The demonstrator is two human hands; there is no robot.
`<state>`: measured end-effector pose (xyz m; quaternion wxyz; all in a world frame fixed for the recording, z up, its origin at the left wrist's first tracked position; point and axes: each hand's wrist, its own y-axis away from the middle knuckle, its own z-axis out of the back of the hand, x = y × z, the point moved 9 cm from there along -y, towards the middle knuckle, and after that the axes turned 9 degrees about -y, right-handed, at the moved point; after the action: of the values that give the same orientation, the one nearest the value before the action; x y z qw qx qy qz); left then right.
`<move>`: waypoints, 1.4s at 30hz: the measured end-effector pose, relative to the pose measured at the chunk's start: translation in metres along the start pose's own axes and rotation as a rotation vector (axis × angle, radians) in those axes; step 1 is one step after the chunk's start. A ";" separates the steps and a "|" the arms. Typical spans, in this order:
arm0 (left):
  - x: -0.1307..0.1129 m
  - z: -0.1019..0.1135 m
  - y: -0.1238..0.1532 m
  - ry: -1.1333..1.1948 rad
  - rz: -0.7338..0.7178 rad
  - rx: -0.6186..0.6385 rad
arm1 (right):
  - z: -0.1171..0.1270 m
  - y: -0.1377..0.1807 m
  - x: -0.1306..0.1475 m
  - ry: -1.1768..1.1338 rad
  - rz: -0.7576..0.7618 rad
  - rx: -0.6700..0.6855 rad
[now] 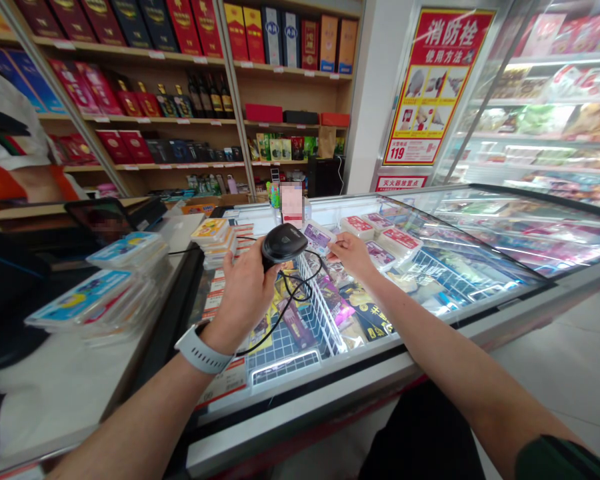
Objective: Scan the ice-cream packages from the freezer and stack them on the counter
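Observation:
My left hand (245,290) is wrapped round a black barcode scanner (284,244), its head turned to the right; a grey watch sits on that wrist. From the scanner a black cable (300,290) loops down over the freezer glass. Between the fingers of my right hand (351,253) is the edge of a flat clear plastic pack (317,238) with a purple and white label, just right of the scanner head. Similar flat packs (403,241) with red or purple labels lie on the glass beyond my right hand.
A glass-topped freezer (370,347) with wire baskets and bagged goods stretches before me. On the left counter (80,393) are stacked clear packs (90,293) with blue labels. Orange-labelled packs (213,233) stand behind the scanner. A person (15,147) is at far left; boxed-bottle shelves (180,53) line the back.

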<state>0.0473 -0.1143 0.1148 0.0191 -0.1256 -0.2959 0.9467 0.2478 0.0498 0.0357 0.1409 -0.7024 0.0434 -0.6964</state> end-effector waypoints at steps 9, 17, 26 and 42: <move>0.000 -0.003 0.001 -0.010 -0.001 0.005 | 0.002 0.001 0.002 -0.004 0.022 -0.012; -0.003 -0.001 0.001 -0.002 0.005 0.012 | 0.002 0.001 0.005 -0.032 0.038 -0.021; -0.003 0.002 0.000 0.025 -0.043 -0.032 | 0.002 0.001 0.006 -0.037 0.053 -0.016; -0.010 0.002 0.001 0.015 -0.086 -0.024 | 0.001 0.003 0.005 -0.048 0.037 -0.012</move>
<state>0.0567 -0.1168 0.1179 0.0604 -0.1202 -0.3123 0.9404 0.2495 0.0462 0.0398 0.1506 -0.7189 0.0572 -0.6762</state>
